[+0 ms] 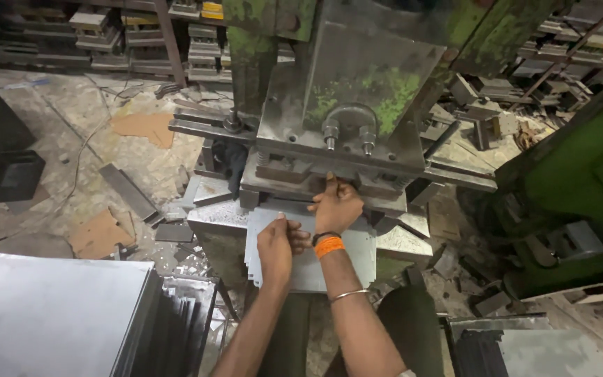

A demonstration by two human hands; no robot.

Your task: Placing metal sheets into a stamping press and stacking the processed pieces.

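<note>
2 hands (276, 246) (336, 207) grip metal sheet (347, 255) | flat | leading edge toward press (357, 105)

Press at frame centre, sheet stacks below

A metal sheet (315, 258) is laid on the press bed (211, 213) at centre; stacked sheets (57, 314) are placed lower left, racks (106, 35) upper left.

No packages, labels, signs or screens show anywhere in this workshop view.
</note>
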